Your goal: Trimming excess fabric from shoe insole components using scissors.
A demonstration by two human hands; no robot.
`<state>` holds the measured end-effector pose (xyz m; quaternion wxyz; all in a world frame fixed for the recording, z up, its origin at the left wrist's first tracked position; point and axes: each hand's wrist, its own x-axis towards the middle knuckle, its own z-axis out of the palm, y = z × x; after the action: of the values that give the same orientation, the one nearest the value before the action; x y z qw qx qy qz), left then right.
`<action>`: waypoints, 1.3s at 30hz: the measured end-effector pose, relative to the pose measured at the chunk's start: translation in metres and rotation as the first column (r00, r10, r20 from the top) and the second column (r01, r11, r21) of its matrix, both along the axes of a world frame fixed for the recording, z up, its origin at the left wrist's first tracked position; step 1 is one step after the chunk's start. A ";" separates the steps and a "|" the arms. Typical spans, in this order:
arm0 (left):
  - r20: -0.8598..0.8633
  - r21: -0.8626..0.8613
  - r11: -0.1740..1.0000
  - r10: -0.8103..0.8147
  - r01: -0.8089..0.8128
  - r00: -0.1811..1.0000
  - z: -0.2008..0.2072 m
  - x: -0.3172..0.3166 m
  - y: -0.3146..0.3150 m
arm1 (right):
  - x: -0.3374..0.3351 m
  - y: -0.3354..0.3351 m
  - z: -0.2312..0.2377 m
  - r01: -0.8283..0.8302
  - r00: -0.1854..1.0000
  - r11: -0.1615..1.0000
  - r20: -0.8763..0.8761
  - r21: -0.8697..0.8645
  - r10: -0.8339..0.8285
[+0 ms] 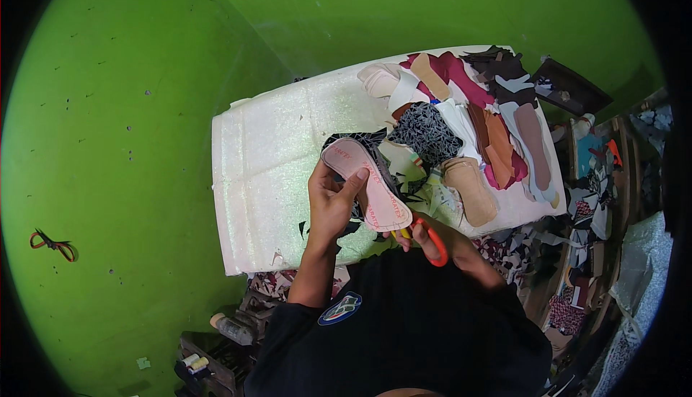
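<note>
My left hand point(330, 206) pinches a pale pink insole-shaped piece point(376, 189) with red print, its thumb across the face and the fingers behind. Black material with a white line pattern point(357, 138) shows behind the insole piece and sticks out past its upper edge. In my right hand point(421, 233) is a pair of scissors with orange and yellow handles point(437, 246), close to the insole's lower end. The insole hides the scissor blades. Dark offcuts point(349, 229) lie on the table below my left hand.
A white-covered table point(267, 174) stands before me. Stacked insole shapes point(472, 192), patterned black pieces point(425, 134) and brown strips point(497, 145) cover its right side. Beyond are a dark tray point(573, 87) and scrap-filled racks point(591, 217). Red-handled scissors point(52, 245) hang on the green wall.
</note>
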<state>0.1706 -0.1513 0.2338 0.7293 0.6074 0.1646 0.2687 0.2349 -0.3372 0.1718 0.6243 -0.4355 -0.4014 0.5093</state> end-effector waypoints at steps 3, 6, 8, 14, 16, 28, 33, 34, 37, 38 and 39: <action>-0.040 0.023 1.000 -0.019 0.020 0.999 0.003 -0.001 0.001 | -0.003 0.001 0.003 0.044 0.999 0.999 0.009 -0.010 -0.044; -0.041 0.032 0.999 -0.024 0.025 0.999 0.004 0.000 0.001 | -0.007 0.002 0.014 0.105 0.994 0.991 0.042 -0.079 -0.102; -0.022 0.034 0.999 -0.023 0.024 0.999 0.005 0.001 0.001 | -0.007 0.001 0.012 0.092 0.995 0.992 0.037 -0.083 -0.089; -0.039 -0.009 1.000 -0.021 0.021 0.999 0.001 -0.003 0.003 | -0.009 0.003 0.016 0.103 0.993 0.990 0.076 -0.098 -0.096; -0.044 -0.011 0.999 -0.031 0.030 0.999 0.003 -0.003 0.003 | -0.009 0.002 0.008 0.088 0.996 0.990 0.040 -0.114 -0.084; -0.031 -0.052 0.999 -0.015 0.014 0.999 -0.003 -0.004 0.004 | -0.004 0.001 0.004 0.056 0.987 0.998 0.155 -0.026 -0.052; -0.034 -0.006 0.999 -0.047 0.047 0.998 -0.001 -0.005 -0.001 | -0.003 0.002 0.011 0.121 0.981 0.992 0.152 -0.020 -0.117; -0.038 -0.008 0.999 -0.045 0.045 0.998 -0.001 -0.005 -0.001 | -0.003 0.002 0.013 0.120 0.982 0.993 0.151 -0.020 -0.115; -0.045 -0.009 0.999 -0.051 0.050 0.998 0.000 -0.007 -0.001 | -0.005 0.001 0.022 0.128 0.971 0.987 0.215 -0.100 -0.104; -0.046 -0.008 0.998 -0.058 0.057 0.997 0.001 -0.007 -0.001 | -0.006 0.001 0.026 0.151 0.965 0.983 0.231 -0.103 -0.124; -0.046 -0.009 0.998 -0.057 0.057 0.997 0.000 -0.007 -0.001 | -0.007 0.000 0.027 0.175 0.958 0.979 0.246 -0.106 -0.144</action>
<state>0.1636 -0.1520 0.2341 0.7348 0.6152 0.1652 0.2330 0.2280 -0.3368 0.1989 0.5820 -0.5630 -0.4036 0.4259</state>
